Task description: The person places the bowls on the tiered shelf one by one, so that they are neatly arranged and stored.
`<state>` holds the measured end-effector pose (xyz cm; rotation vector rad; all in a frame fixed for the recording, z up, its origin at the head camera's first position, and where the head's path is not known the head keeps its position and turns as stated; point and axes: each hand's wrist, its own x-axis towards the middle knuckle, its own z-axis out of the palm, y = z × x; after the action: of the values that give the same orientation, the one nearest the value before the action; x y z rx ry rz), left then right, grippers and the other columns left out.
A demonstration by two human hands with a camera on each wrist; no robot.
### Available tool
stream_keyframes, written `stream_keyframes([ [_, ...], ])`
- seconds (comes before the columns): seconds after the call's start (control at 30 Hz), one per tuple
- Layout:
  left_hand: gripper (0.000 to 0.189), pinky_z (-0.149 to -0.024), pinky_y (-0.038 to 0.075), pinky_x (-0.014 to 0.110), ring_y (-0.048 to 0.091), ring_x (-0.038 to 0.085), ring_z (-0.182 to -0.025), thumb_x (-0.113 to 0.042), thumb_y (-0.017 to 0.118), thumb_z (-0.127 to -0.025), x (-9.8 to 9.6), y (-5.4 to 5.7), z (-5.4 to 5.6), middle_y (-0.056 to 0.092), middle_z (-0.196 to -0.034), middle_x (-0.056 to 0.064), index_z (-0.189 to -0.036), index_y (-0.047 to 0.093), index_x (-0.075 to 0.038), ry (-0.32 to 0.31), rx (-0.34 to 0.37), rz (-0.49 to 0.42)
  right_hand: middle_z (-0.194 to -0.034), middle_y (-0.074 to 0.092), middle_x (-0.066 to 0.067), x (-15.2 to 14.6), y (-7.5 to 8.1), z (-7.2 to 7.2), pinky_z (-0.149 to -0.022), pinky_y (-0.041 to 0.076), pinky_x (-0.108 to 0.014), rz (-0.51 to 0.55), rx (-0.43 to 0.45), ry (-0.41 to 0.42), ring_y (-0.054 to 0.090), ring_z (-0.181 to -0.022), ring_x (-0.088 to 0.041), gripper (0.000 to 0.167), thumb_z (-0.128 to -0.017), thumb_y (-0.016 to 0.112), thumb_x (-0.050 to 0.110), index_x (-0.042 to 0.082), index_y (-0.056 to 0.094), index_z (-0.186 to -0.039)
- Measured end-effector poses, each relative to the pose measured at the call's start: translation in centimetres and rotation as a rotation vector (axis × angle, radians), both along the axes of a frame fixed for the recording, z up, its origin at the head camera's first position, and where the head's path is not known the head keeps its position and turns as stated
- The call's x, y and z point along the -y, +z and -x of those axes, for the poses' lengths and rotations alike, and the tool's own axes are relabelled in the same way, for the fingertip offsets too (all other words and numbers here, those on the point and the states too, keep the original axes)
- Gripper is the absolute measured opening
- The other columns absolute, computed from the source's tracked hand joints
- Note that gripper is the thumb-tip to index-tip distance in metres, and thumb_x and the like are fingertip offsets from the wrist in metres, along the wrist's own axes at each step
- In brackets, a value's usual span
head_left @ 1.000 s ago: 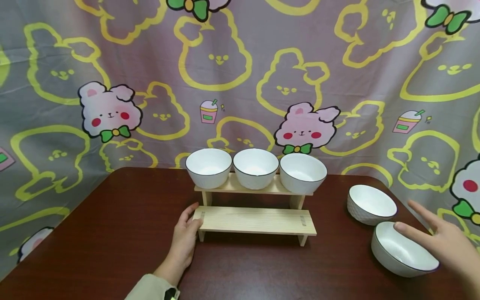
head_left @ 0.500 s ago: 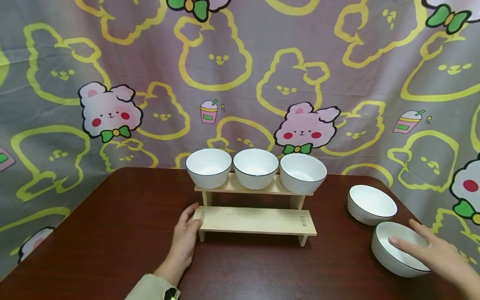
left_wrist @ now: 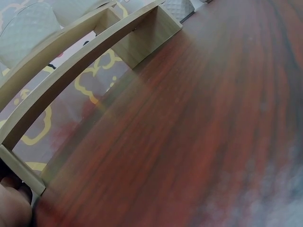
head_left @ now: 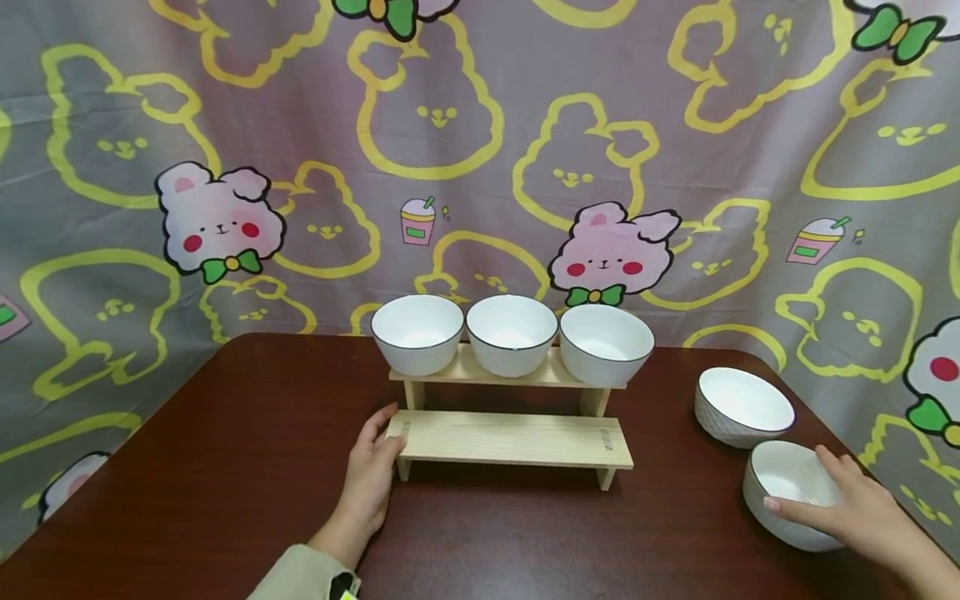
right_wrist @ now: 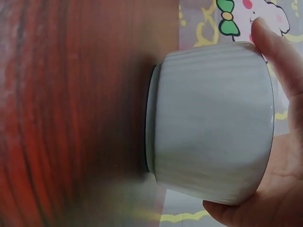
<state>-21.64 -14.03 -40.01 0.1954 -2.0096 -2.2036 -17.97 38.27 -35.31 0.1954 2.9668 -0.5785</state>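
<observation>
My left hand (head_left: 369, 471) grips the left end of a two-tier wooden display rack (head_left: 513, 439), thumb at the front edge and fingers behind. The left wrist view catches the rack's side leg (left_wrist: 21, 170) beside my fingers. At the right, my right hand (head_left: 855, 500) spans a white ribbed bowl (head_left: 776, 512) with a dark rim, thumb at the near side and fingers across the far side. That bowl (right_wrist: 213, 123) stands upright on the table in the right wrist view, my thumb and fingers on opposite sides of it.
Three white bowls, left (head_left: 417, 335), middle (head_left: 512, 335) and right (head_left: 606, 343), stand in a row on the rack's upper tier. Another white bowl (head_left: 742, 408), with a patterned side, sits just behind the one at my right hand. A printed curtain (head_left: 465, 192) hangs behind the dark wooden table (head_left: 225, 467).
My right hand has come down and inward from above the near right bowl onto its sides. My left hand, the rack and the other bowls have stayed in place.
</observation>
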Motion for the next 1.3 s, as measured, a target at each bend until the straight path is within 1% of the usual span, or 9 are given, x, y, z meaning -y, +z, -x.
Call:
stream_keyframes([
  [0.1, 0.051, -0.080, 0.040, 0.019, 0.051, 0.010, -0.102, -0.001, 0.042, -0.089, 0.0, 0.0, 0.0, 0.048, -0.132, 0.022, -0.139, 0.036, -0.008, 0.000, -0.002, 0.005, -0.127, 0.011, -0.053, 0.0, -0.2, 0.0, -0.076, 0.037, -0.063, -0.012, -0.001, -0.010, 0.026, -0.104, -0.060, 0.111, -0.080, 0.058, 0.056, -0.023, 0.002, -0.133],
  [0.23, 0.051, -0.079, 0.040, 0.019, 0.051, 0.010, -0.101, -0.001, 0.041, -0.089, 0.0, 0.0, 0.1, 0.048, -0.132, 0.022, -0.139, 0.036, -0.008, 0.000, -0.001, 0.000, -0.125, 0.020, -0.045, 0.0, -0.4, -0.1, -0.074, 0.038, -0.059, -0.054, -0.062, -0.007, 0.033, -0.101, -0.056, 0.108, -0.079, 0.059, 0.057, -0.023, 0.012, -0.133],
  [0.3, 0.051, -0.079, 0.040, 0.019, 0.051, 0.009, -0.101, -0.001, 0.041, -0.089, 0.0, -0.1, 0.1, 0.048, -0.132, 0.022, -0.139, 0.036, -0.007, -0.002, -0.002, -0.004, -0.124, 0.023, -0.043, 0.0, -0.5, -0.2, -0.074, 0.038, -0.059, -0.072, -0.077, -0.015, 0.034, -0.100, -0.055, 0.108, -0.078, 0.059, 0.059, -0.023, 0.015, -0.133],
  [0.63, 0.051, -0.079, 0.041, 0.019, 0.050, 0.009, -0.101, -0.002, 0.042, -0.089, 0.0, -0.2, 0.0, 0.048, -0.132, 0.022, -0.140, 0.035, -0.008, -0.008, -0.004, -0.003, -0.121, 0.026, -0.042, 0.3, -0.6, -0.4, -0.073, 0.040, -0.058, -0.089, -0.108, -0.074, 0.038, -0.096, -0.054, 0.110, -0.075, 0.061, 0.061, -0.024, 0.020, -0.131],
  [0.93, 0.051, -0.079, 0.041, 0.019, 0.051, 0.007, -0.099, -0.001, 0.042, -0.089, 0.0, -0.1, 0.1, 0.048, -0.133, 0.022, -0.139, 0.036, -0.007, -0.005, -0.007, -0.011, -0.120, 0.027, -0.043, 0.7, -0.6, -0.4, -0.071, 0.042, -0.055, -0.079, -0.078, -0.127, 0.038, -0.095, -0.052, 0.113, -0.074, 0.062, 0.063, -0.024, 0.018, -0.131],
  [1.13, 0.051, -0.080, 0.040, 0.019, 0.051, 0.008, -0.101, -0.001, 0.042, -0.089, 0.0, -0.2, 0.2, 0.048, -0.133, 0.021, -0.139, 0.036, -0.008, -0.005, -0.010, -0.013, -0.122, 0.026, -0.043, 0.9, -0.4, -0.4, -0.073, 0.041, -0.056, -0.081, -0.074, -0.127, 0.037, -0.098, -0.053, 0.112, -0.074, 0.061, 0.063, -0.024, 0.018, -0.132],
  [1.3, 0.052, -0.081, 0.040, 0.019, 0.051, 0.006, -0.100, -0.001, 0.042, -0.089, 0.0, -0.2, 0.2, 0.048, -0.132, 0.021, -0.140, 0.036, -0.008, -0.004, -0.011, -0.015, -0.123, 0.026, -0.044, 1.1, 0.0, -0.5, -0.074, 0.041, -0.055, -0.091, -0.095, -0.110, 0.038, -0.097, -0.052, 0.111, -0.075, 0.061, 0.061, -0.024, 0.019, -0.131],
])
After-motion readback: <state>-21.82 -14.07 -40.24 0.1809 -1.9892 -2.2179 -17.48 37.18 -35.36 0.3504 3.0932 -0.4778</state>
